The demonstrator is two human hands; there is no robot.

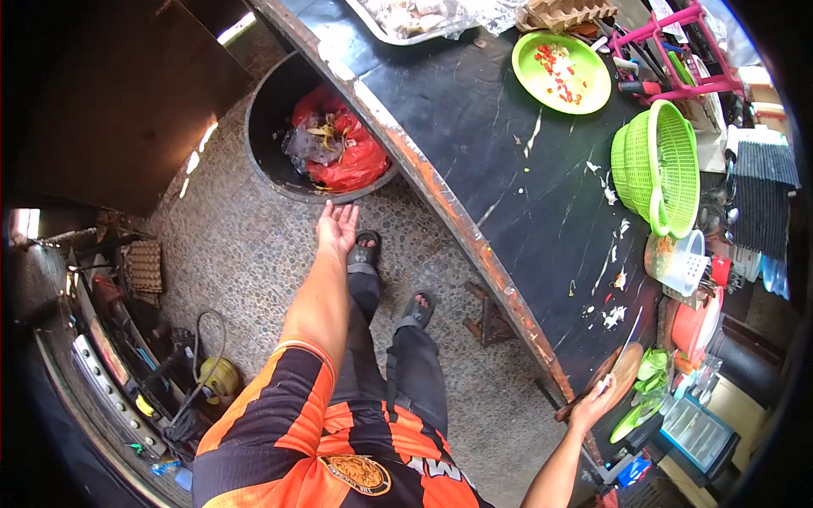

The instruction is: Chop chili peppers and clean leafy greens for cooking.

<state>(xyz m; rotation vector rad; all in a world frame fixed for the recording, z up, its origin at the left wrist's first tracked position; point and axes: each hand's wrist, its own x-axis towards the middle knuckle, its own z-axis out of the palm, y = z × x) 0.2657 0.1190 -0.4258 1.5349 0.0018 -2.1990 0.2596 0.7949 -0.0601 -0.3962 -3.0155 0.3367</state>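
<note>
My left hand (337,227) is held out palm up with its fingers apart and nothing in it, beside the rim of a large black bin (254,149). Inside the bin lie a red plastic bag (356,166), a clear plastic bag and yellowish scraps. On the right, my right hand (592,405) is closed around the pale handle of a knife (630,340), its blade pointing away from me. The hand is over a round wooden cutting board (627,376) at the edge of the black tabletop (546,254); whether it also grips the board, I cannot tell.
A green plate (530,86) holds chopped red and pale pieces. Nearby stand a green plastic basket (635,165), a clear container (667,257) and a pink rack (698,86). White scraps (614,316) litter the tabletop. Leafy greens (651,371) lie past the board.
</note>
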